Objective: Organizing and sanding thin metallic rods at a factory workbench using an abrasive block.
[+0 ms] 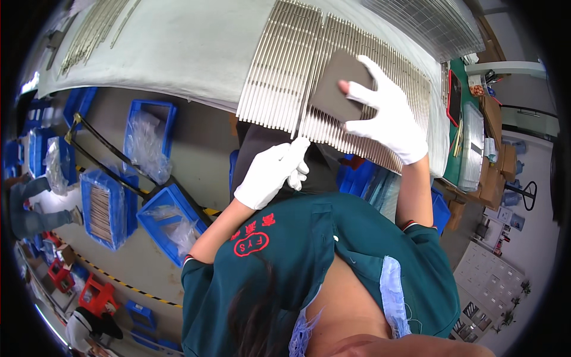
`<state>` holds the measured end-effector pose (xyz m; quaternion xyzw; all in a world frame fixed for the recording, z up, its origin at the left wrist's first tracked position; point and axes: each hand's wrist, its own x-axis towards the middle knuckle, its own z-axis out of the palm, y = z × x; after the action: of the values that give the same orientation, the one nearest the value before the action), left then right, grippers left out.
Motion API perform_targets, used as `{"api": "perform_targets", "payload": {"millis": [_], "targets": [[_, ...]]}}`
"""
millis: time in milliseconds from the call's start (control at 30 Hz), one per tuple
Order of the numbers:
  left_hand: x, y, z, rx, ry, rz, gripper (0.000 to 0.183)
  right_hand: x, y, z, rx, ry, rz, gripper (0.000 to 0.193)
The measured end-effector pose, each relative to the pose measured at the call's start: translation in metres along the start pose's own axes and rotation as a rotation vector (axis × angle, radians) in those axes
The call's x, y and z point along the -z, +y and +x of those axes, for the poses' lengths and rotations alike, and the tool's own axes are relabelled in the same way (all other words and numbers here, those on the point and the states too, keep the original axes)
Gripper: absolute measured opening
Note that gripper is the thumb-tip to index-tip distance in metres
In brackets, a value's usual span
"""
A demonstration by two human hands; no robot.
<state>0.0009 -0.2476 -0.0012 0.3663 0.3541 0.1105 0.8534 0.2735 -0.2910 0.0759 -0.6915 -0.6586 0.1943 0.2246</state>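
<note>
Two side-by-side rows of thin, shiny metal rods [276, 65] lie on the white-covered table, their near ends at its front edge. On the right-hand row rests a dark grey-brown flat square pad [336, 89]. My right hand [389, 113], in a white glove with one bare fingertip showing, grips the pad from its right side with fingers spread across it. Close to the rod ends at the gap between the rows is my left hand [273, 172], also white-gloved. Its fingers are curled together, and whatever they hold is hidden.
More loose rods [98, 30] lie at the table's far left. A stack of clear-wrapped rods [428, 24] stands at the back right, near a red-edged tablet [454, 98]. Blue crates [107, 205] and a black-handled trolley [113, 152] occupy the floor at left. Another person's legs [41, 205] show there.
</note>
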Motion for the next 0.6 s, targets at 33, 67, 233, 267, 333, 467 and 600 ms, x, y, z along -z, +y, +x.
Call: {"api": "perform_targets", "payload": {"millis": [33,67,233,267,333,467,600], "targets": [[-0.004,0.003,-0.002,-0.011,0.023,0.014,0.042,-0.009,-0.008,0.005,0.081,0.006,-0.088,0.074],[-0.008,0.007,-0.003,0.042,0.045,0.055,0.042,-0.016,-0.014,0.01,0.223,0.043,-0.158,0.07],[-0.021,0.014,0.001,0.104,0.135,0.06,0.032,-0.005,-0.02,0.021,0.095,-0.098,-0.133,0.069],[-0.02,0.012,0.002,0.048,0.129,0.095,0.032,-0.002,-0.019,0.021,0.155,-0.069,-0.101,0.07],[-0.017,0.006,0.002,-0.025,0.126,0.168,0.031,0.002,-0.018,0.02,0.02,-0.099,-0.101,0.07],[-0.009,-0.008,0.005,-0.283,0.166,0.506,0.032,-0.02,-0.023,0.016,0.281,0.011,-0.157,0.067],[0.003,-0.019,0.005,-0.567,0.196,0.687,0.034,0.012,-0.002,0.007,0.026,-0.144,-0.082,0.079]]}}
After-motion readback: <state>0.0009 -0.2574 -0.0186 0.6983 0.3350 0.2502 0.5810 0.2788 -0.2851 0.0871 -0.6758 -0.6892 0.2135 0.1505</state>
